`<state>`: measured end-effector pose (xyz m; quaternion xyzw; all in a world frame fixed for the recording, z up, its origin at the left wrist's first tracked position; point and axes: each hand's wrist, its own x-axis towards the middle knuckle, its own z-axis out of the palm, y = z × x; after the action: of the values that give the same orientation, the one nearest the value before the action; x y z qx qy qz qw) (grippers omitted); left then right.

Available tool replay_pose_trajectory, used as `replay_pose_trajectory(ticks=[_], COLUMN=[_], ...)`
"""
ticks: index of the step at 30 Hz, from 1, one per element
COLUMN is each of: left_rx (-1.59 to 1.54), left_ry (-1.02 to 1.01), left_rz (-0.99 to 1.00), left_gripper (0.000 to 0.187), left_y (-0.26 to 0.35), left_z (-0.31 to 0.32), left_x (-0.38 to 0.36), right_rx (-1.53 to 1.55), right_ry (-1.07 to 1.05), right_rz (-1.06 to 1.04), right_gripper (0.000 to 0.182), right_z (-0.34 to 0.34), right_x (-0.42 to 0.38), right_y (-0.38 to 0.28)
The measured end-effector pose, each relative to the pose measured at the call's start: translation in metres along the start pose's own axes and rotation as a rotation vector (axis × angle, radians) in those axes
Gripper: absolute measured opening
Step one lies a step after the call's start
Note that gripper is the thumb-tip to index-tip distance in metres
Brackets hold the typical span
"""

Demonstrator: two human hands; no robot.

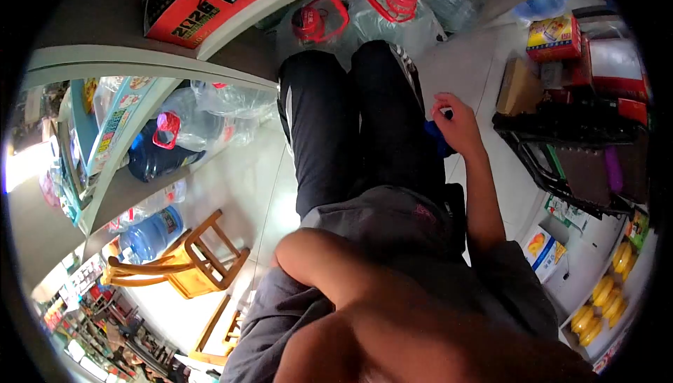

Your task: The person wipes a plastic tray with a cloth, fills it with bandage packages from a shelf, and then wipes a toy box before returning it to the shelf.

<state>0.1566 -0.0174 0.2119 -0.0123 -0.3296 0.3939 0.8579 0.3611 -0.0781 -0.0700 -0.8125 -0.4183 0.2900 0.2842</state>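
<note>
My right hand (457, 125) hangs beside my right thigh, over the pale tiled floor. Its fingers bend loosely, with a gap between thumb and forefinger, and nothing shows in its grasp. Just below and behind it is a dark blue thing (438, 139), partly covered by the hand and my leg. My left arm (329, 260) crosses close under the camera, blurred and bent at the elbow, and the left hand is outside the picture. Black trousers (319, 123) cover my legs, knees pointing at large clear bottles (403, 25) with red handles.
Shelving (140, 60) with boxes and bottles runs along the left. A wooden chair (200, 260) and blue water bottle (155, 232) stand lower left. At right are a black crate (561, 130), a red and yellow box (554, 36) and yellow fruit-like items (603, 292).
</note>
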Motion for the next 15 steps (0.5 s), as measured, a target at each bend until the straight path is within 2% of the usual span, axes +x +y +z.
replay_pose_trajectory(ticks=[10, 14, 15], left_rx=[0.076, 0.248, 0.380], left_ry=[0.059, 0.231, 0.315], left_rz=[-0.205, -0.490, -0.569], left_gripper=[0.038, 0.035, 0.035], left_y=[0.035, 0.061, 0.071], left_z=[-0.014, -0.042, -0.055], left_x=[-0.014, -0.032, -0.038], right_rx=[0.031, 0.031, -0.057], right_ry=[-0.028, -0.067, -0.021], right_rz=[0.003, 0.116, 0.039], right_gripper=[0.039, 0.037, 0.036], right_z=[0.001, -0.011, -0.011], right_x=[0.011, 0.005, 0.006], right_y=[-0.006, -0.019, -0.002])
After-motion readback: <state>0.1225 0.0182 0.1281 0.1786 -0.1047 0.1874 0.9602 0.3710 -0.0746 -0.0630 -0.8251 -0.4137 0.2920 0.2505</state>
